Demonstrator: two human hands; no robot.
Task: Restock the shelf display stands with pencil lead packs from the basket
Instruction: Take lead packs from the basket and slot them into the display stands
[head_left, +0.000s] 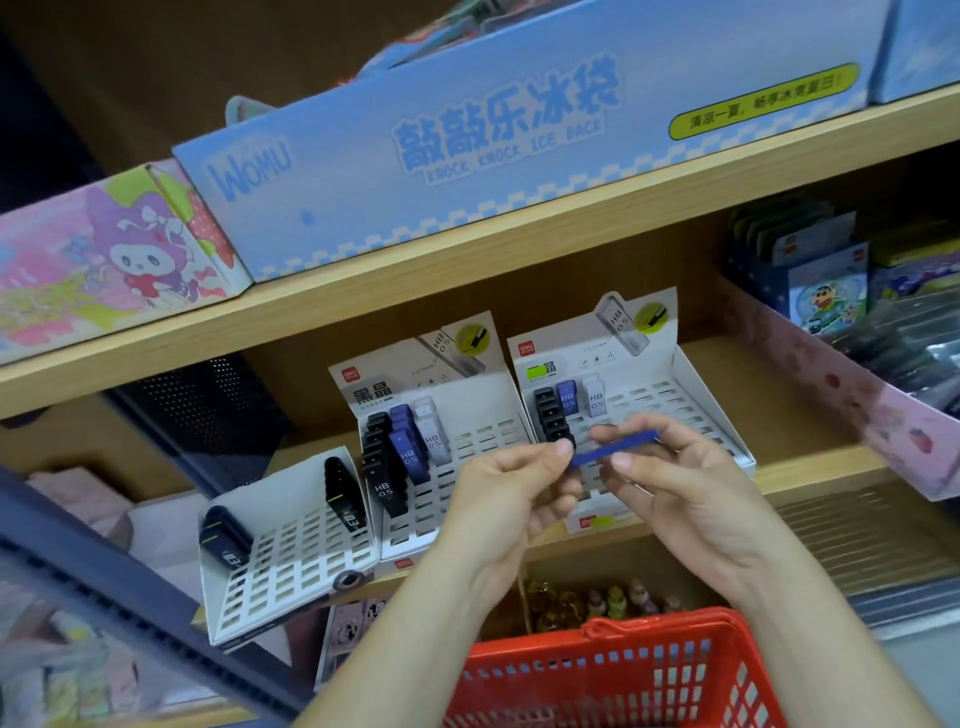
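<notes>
I have both grips pinching the blue pack (613, 450), left grip (498, 499) at its lower end and right grip (670, 483) further up. It hangs over the shelf's (810, 460) front edge, before the right stand (701, 405). With only a fingertip hold, it may slip, or nudge the black row (550, 415) going in.

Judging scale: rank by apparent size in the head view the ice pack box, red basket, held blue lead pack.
1. ice pack box
2. red basket, cropped and nearer the camera, so unsure
3. blue lead pack
</notes>
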